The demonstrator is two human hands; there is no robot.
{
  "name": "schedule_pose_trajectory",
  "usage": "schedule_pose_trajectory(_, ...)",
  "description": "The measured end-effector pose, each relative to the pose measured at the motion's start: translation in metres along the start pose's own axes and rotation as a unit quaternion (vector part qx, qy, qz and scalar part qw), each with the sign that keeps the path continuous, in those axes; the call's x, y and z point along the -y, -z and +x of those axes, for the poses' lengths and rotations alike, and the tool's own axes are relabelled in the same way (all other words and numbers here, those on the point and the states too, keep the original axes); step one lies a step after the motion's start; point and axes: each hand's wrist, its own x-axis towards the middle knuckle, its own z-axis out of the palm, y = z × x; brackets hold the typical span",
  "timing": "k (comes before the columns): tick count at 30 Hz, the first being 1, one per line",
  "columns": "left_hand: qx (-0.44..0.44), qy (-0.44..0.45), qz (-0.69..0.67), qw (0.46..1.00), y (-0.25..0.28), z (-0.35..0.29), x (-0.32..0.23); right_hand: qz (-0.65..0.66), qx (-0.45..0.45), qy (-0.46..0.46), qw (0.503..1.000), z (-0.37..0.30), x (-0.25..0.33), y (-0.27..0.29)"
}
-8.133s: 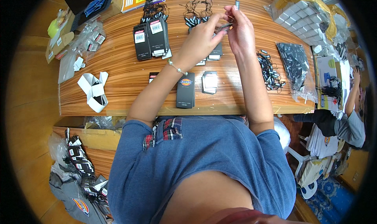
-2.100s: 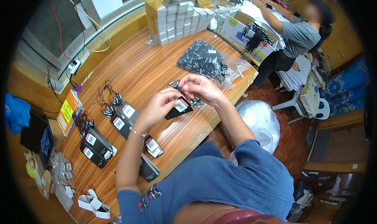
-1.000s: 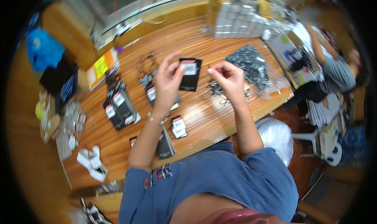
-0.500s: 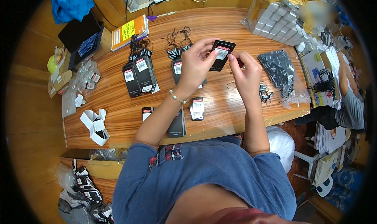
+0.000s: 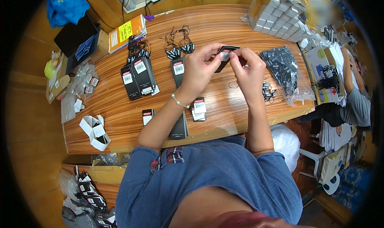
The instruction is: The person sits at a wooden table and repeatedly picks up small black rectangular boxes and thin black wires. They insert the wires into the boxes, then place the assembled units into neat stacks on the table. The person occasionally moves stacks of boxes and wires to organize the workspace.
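Between both hands, above the far middle of the table, is a black hang tag (image 5: 223, 61) with a red and white label. My left hand (image 5: 201, 66) grips its left side, thumb on the front. At its upper right edge, my right hand (image 5: 250, 70) pinches with thumb and fingertips; whether a string is also caught there I cannot tell. Below my hands lie a small stack of tags (image 5: 199, 110) and a taller black stack (image 5: 181, 128) partly behind my left forearm. Further left are stacks of strung tags (image 5: 140, 78), their black cords bunched beyond them.
Loose black strings (image 5: 269, 93) lie right of my right forearm, near a clear bag of black cords (image 5: 282, 68). White boxes (image 5: 276, 18) fill the far right corner. A white paper strip (image 5: 94, 132) lies at left. Another person's arm (image 5: 349, 70) shows at the right.
The tag has tilted, so its face shows narrower now. My right hand has moved in from beside the tag to its upper edge. The view has shifted slightly.
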Motion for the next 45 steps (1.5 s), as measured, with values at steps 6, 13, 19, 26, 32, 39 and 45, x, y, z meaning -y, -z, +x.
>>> schedule_pose_trajectory(6,0.008,-0.018,0.045,0.999,-0.001,-0.001,-0.001,0.054,0.012,-0.058,0.997,0.0,-0.001,0.003)
schedule_pose_trajectory(13,0.039,-0.113,0.192,0.974,0.001,-0.002,-0.01,-0.002,-0.009,0.003,1.0,-0.005,-0.006,0.003)
schedule_pose_trajectory(19,0.046,-0.224,0.275,0.934,-0.004,-0.003,-0.013,0.324,0.014,-0.189,0.927,-0.009,-0.026,-0.003)
schedule_pose_trajectory(26,0.039,-0.119,0.192,0.973,0.004,-0.001,-0.014,0.117,0.0,-0.042,0.992,-0.007,-0.02,0.0)
schedule_pose_trajectory(32,0.079,0.012,0.039,0.996,0.01,-0.003,-0.008,0.058,-0.037,0.067,0.995,-0.003,-0.029,0.002)
schedule_pose_trajectory(39,0.103,0.022,0.076,0.992,0.009,-0.002,-0.008,0.208,0.002,-0.076,0.975,-0.009,-0.031,0.003)
schedule_pose_trajectory(45,0.113,0.007,0.107,0.988,0.008,-0.004,-0.011,0.22,0.039,-0.109,0.969,-0.012,-0.04,0.004)
